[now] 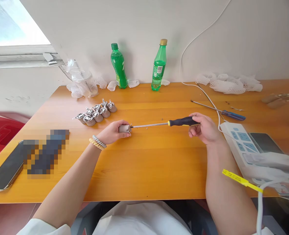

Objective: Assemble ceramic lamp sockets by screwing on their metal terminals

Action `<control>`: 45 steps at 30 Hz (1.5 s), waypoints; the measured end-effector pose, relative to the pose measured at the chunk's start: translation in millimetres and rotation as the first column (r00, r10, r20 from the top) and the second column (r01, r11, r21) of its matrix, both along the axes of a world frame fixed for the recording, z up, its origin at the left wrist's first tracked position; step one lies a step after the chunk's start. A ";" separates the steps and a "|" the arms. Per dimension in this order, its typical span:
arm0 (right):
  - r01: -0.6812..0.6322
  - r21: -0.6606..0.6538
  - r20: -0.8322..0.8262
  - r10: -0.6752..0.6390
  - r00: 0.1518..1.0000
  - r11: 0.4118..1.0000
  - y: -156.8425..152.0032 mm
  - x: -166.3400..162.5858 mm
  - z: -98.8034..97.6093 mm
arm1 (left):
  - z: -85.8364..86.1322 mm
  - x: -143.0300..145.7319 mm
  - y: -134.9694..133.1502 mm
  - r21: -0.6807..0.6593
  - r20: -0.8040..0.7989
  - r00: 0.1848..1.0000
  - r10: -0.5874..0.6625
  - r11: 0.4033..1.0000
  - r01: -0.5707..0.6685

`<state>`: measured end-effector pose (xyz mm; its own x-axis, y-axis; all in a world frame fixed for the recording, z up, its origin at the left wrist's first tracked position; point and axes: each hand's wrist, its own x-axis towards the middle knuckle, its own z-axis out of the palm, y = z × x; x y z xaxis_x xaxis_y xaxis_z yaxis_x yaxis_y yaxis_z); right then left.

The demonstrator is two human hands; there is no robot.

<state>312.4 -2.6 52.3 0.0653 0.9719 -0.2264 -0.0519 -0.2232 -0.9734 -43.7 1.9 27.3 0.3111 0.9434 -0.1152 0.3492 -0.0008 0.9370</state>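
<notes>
My left hand [112,132], a beaded bracelet at its wrist, pinches a small grey-brown cylindrical part [123,129] with metal tabs on its right-hand end. In my right hand [205,128] is a screwdriver [183,122] with a black and yellow handle, held by the rear of the grip. Its long shaft points left, and the tip meets the tabbed end of the part; how it engages there is too small to tell. Behind my left hand stand several similar grey-brown parts [97,115] with metal tabs, grouped together. Small screws [162,119] lie near the shaft.
A blue-handled screwdriver [232,115] lies at right, near a white power strip [243,138] and a dark phone [265,142]. Two green bottles [119,68] stand by the wall among white foam nets [232,84]. Another phone [6,168] lies at left. A white cable [210,94] crosses the table.
</notes>
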 end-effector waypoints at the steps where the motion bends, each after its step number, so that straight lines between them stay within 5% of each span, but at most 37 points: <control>1: -0.008 0.000 0.011 0.008 1.000 1.000 0.0 0.5 -0.5 | -0.9 -0.3 -0.1 0.018 -0.014 1.000 -0.002 1.000 0.002; 6: -0.032 0.011 0.043 0.031 0.999 0.999 -1.5 -0.5 0.2 | -5.8 -3.6 1.2 0.123 -0.171 0.985 -0.030 0.991 0.052; 13: -0.038 0.035 0.042 0.036 0.998 0.999 -3.9 -4.6 4.5 | -3.9 1.9 -1.2 0.147 -0.176 0.984 -0.031 0.987 0.057; 19: -0.028 0.066 0.079 0.023 0.997 0.997 -5.2 -4.6 7.7 | -4.3 5.4 -0.2 0.142 -0.509 0.855 -0.098 0.970 0.196; 26: -0.098 0.099 0.193 0.078 0.978 0.990 -8.9 -3.6 13.7 | 1.2 7.5 1.8 0.243 -0.601 0.796 -0.069 0.933 0.265; 39: -0.056 0.259 0.247 -0.010 0.969 0.964 -17.0 -11.6 24.6 | -18.1 11.7 1.4 0.481 -0.473 0.876 0.099 0.862 0.162; 45: -0.107 0.338 0.356 -0.022 0.934 0.935 -19.4 -15.2 25.3 | -23.2 9.1 0.5 0.487 -0.475 0.874 0.102 0.858 0.164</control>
